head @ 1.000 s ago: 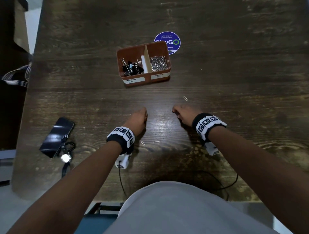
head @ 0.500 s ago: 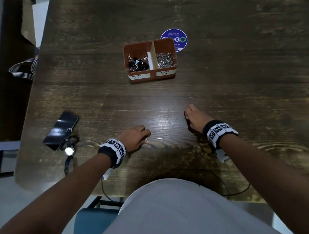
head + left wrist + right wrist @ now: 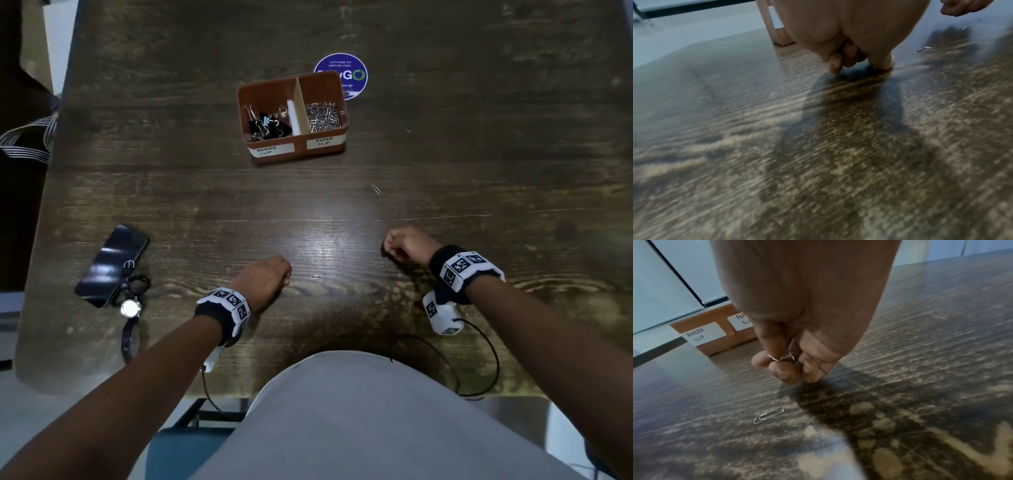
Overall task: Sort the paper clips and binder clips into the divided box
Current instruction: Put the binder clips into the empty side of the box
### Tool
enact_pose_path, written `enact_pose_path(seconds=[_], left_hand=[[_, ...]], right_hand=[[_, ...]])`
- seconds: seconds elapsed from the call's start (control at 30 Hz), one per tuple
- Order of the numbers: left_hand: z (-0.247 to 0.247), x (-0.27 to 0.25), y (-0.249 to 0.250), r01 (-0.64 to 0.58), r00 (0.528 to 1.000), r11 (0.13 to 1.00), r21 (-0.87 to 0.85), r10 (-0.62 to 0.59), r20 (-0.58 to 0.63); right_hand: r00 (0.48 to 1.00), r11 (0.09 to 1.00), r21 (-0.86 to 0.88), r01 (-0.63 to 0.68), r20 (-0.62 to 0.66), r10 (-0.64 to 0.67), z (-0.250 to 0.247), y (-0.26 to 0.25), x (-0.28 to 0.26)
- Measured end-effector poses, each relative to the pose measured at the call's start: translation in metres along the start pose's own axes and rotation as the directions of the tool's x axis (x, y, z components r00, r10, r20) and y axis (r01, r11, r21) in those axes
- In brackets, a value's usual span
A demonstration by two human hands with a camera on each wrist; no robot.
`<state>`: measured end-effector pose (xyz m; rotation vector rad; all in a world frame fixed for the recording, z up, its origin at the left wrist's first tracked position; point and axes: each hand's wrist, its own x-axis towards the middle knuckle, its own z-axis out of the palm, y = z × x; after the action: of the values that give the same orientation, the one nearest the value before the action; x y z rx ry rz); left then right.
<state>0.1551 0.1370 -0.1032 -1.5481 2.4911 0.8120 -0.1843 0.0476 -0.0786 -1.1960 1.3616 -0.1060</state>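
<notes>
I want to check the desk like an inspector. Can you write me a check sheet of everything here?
Surface: dark wooden table, worn pale patches near the front edge.
Job's things: divided box, binder clips in its left half, paper clips in its right half; three loose paper clips.
Clutter: phone, wristwatch, round blue sticker.
Grips: left hand fingertips on the table; right hand pinches gathered clips.
Cables: black wrist-camera cable.
Surroundings: striped bag, chair seat.

Divided box [image 3: 297,148] holding sorted clips, three loose paper clips [image 3: 316,277], both hands apparently curled.
</notes>
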Motion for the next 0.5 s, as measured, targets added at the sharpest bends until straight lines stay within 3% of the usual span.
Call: enact_pose_path(seconds=[0.07, 0.17, 0.3, 0.37, 0.5], left_hand=[[0.003, -0.001, 0.003, 0.005, 1.000, 0.999, 0.046, -0.005, 0.010], [0.005, 0.001, 0.007, 0.013, 0.999, 0.999, 0.053, -0.015, 0.052], [-0.007, 0.007, 0.020, 0.106, 0.993, 0.982, -0.158, -0.097, 0.065], [-0.014, 0.010, 0.029, 0.113, 0.992, 0.970, -0.215, -0.099, 0.075], [-0.018, 0.018, 0.042, 0.112, 0.990, 0.970, -0.216, -0.092, 0.103]], right_hand=[[0.999, 0.999, -0.023, 0.039, -0.034, -0.040, 0.000, 0.000, -0.003], [0.996, 0.953, -0.293, 0.071, -0.029, -0.083, -0.001, 0.005, -0.001], [0.978, 0.702, -0.682, 0.206, 0.118, -0.173, 0.007, 0.019, -0.001], [0.958, 0.633, -0.722, 0.278, 0.155, -0.243, 0.013, 0.028, -0.002], [0.947, 0.632, -0.722, 0.283, 0.107, -0.302, 0.021, 0.037, -0.004]])
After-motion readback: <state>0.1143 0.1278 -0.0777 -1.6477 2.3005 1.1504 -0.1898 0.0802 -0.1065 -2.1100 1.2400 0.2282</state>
